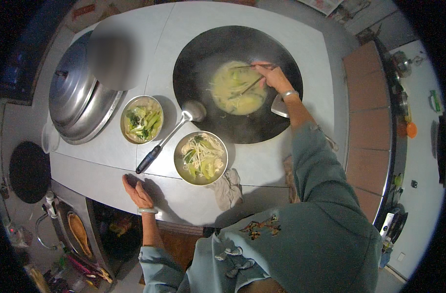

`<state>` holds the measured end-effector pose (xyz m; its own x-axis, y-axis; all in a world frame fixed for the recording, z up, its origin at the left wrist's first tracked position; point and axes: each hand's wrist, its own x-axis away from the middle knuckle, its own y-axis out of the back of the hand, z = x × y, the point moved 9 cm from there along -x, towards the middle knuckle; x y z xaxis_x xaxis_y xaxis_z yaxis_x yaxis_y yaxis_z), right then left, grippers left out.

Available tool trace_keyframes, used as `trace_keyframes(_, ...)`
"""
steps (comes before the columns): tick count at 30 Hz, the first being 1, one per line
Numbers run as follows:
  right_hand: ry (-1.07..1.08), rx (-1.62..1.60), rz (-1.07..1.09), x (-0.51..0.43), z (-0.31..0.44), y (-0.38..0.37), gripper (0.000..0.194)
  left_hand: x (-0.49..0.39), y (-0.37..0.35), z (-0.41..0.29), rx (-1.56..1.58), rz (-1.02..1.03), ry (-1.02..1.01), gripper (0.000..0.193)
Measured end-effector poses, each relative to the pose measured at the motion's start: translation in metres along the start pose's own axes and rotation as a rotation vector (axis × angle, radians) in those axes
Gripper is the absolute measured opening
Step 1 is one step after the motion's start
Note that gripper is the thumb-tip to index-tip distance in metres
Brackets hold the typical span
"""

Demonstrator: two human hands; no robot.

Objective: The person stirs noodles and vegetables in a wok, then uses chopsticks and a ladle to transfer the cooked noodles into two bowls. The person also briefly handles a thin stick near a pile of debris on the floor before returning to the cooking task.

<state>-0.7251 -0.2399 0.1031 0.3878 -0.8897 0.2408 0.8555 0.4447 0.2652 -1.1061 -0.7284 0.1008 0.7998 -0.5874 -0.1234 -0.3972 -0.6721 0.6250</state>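
Note:
Over a large dark wok [193, 73], my right hand [276, 77] grips a pair of chopsticks [253, 86], whose tips are in a yellowish broth with noodles and greens [237, 91]. My left hand [138, 194] rests at the counter's near edge, fingers apart, holding nothing. Beyond its fingertips lies a ladle [171, 133], its bowl over the wok's rim. Left of the ladle stands a metal bowl of greens in broth [141, 120]. To its right is a metal bowl of noodles and greens [201, 158]. A spatula blade [280, 107] shows partly behind my right forearm.
Large metal lids or pans [80, 106] lean at the left of the tiled counter [259, 164], partly behind a blurred patch. A crumpled cloth [227, 188] hangs by the noodle bowl. Below left are a faucet [50, 205] and a dark round lid or pan [29, 172].

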Motion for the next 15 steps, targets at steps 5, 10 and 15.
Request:
trace_keyframes(5,-0.006,0.005,-0.042,-0.018,-0.025,0.018,0.028,0.031,-0.027,-0.037,0.25,0.185,0.086,0.055)
trace_keyframes(10,0.011,-0.165,-0.114,-0.015,-0.043,0.018,0.026,0.072,-0.096,-0.081,0.628,0.524,0.442,0.061)
trace_keyframes(15,0.042,-0.326,-0.108,-0.005,-0.051,0.003,0.023,0.081,-0.126,-0.093,0.802,0.613,0.641,0.054)
